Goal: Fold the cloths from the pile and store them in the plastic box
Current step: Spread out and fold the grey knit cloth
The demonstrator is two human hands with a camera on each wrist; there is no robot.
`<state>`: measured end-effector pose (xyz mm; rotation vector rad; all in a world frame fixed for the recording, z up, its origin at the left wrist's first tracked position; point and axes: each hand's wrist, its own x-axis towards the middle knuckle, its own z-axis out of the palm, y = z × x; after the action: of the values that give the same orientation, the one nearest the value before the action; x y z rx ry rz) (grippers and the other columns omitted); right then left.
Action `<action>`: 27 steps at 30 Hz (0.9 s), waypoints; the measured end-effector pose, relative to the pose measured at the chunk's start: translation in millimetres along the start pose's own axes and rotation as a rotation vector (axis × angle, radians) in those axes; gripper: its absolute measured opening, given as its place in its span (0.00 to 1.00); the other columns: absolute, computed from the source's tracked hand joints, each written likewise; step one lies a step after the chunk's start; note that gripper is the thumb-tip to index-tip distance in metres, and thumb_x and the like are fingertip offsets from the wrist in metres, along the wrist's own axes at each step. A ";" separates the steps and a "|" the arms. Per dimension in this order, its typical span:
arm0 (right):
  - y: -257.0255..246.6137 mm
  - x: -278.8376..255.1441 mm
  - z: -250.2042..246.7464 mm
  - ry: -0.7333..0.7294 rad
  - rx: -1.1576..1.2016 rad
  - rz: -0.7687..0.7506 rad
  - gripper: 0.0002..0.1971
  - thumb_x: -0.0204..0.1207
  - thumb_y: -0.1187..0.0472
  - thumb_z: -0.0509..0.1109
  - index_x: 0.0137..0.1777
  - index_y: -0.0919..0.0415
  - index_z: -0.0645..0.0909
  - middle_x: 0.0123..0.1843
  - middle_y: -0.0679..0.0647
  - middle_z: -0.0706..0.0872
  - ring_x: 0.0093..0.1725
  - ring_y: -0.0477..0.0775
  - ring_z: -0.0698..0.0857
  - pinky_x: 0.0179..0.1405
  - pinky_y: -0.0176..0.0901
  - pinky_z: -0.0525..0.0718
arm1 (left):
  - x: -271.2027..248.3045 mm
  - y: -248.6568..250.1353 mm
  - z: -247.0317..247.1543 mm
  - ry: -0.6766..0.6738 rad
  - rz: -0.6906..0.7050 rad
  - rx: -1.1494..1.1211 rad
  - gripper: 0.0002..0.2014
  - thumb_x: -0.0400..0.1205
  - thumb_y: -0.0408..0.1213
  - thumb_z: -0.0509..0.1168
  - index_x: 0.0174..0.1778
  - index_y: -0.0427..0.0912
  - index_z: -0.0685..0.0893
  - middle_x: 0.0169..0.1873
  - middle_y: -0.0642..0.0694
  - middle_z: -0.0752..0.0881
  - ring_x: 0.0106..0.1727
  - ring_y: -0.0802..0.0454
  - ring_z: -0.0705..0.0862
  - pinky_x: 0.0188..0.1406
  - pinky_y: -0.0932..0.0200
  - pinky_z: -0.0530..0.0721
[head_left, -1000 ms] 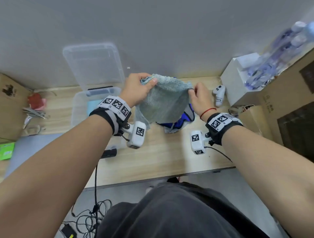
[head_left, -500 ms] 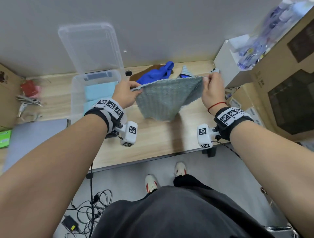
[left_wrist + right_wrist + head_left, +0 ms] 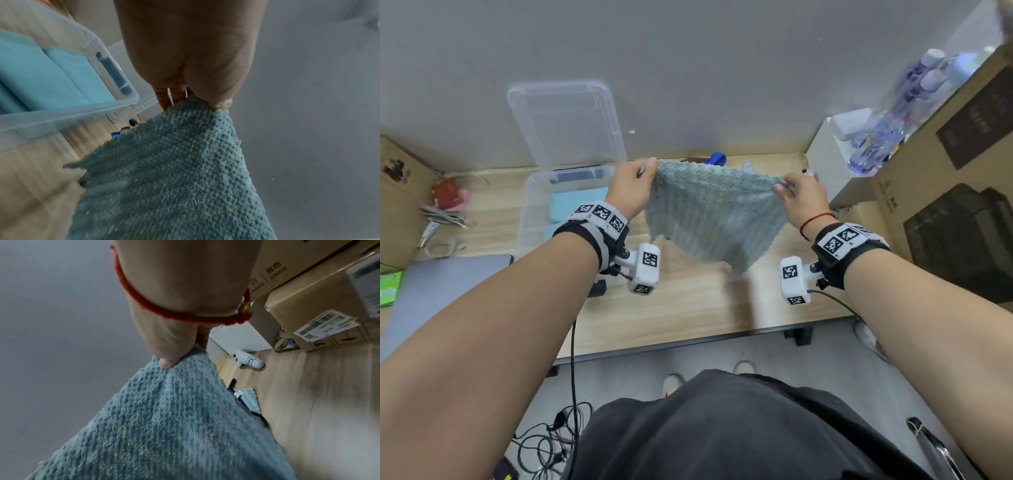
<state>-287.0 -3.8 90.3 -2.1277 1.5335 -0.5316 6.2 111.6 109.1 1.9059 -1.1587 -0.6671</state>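
Observation:
A grey-blue knobbly cloth (image 3: 714, 216) hangs spread in the air over the wooden table (image 3: 688, 308). My left hand (image 3: 635, 186) pinches its upper left corner and my right hand (image 3: 796, 197) pinches its upper right corner. The left wrist view shows thumb and fingers (image 3: 218, 100) closed on the cloth (image 3: 174, 170); the right wrist view shows the thumb (image 3: 166, 362) pressed on the cloth (image 3: 164, 418). The clear plastic box (image 3: 530, 219) stands at the left with light blue folded cloths (image 3: 578, 205) inside. The pile is mostly hidden behind the held cloth; a blue cloth (image 3: 717, 158) peeks above it.
The box's clear lid (image 3: 566, 123) leans on the wall behind it. Cardboard boxes (image 3: 945, 192) and a white box (image 3: 828, 154) crowd the right side. A white controller (image 3: 248, 361) lies near the white box. A grey laptop (image 3: 441, 284) sits at the left front.
Both hands have drawn apart and risen, stretching the cloth from a bunched shape into a flat hanging sheet that now covers most of the pile.

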 end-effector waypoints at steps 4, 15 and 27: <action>-7.3 21.5 -14.5 0.109 0.112 0.015 0.10 0.80 0.49 0.68 0.42 0.53 0.83 0.32 0.46 0.81 0.38 0.53 0.80 0.40 0.41 0.72 | 16.5 15.2 0.8 0.099 -0.011 -0.102 0.15 0.88 0.49 0.54 0.41 0.45 0.76 0.30 0.49 0.67 0.33 0.54 0.66 0.37 0.56 0.65; 3.0 15.4 -15.4 0.280 0.341 0.112 0.13 0.76 0.41 0.68 0.40 0.50 0.77 0.34 0.43 0.81 0.38 0.45 0.78 0.39 0.40 0.76 | 12.7 23.1 23.6 0.121 -0.072 -0.232 0.22 0.88 0.48 0.55 0.27 0.50 0.61 0.24 0.54 0.61 0.25 0.59 0.60 0.27 0.60 0.59; 120.7 -137.7 95.9 -0.251 0.085 0.317 0.16 0.77 0.48 0.72 0.47 0.63 0.84 0.38 0.58 0.84 0.40 0.58 0.80 0.33 0.39 0.64 | -112.8 -147.5 114.5 -0.300 -0.284 0.277 0.25 0.87 0.49 0.54 0.25 0.44 0.61 0.22 0.46 0.65 0.31 0.46 0.67 0.33 0.53 0.61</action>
<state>-368.8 108.0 -63.1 -1.7646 1.6266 -0.2062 -59.9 211.8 -73.1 2.2894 -1.2240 -1.0190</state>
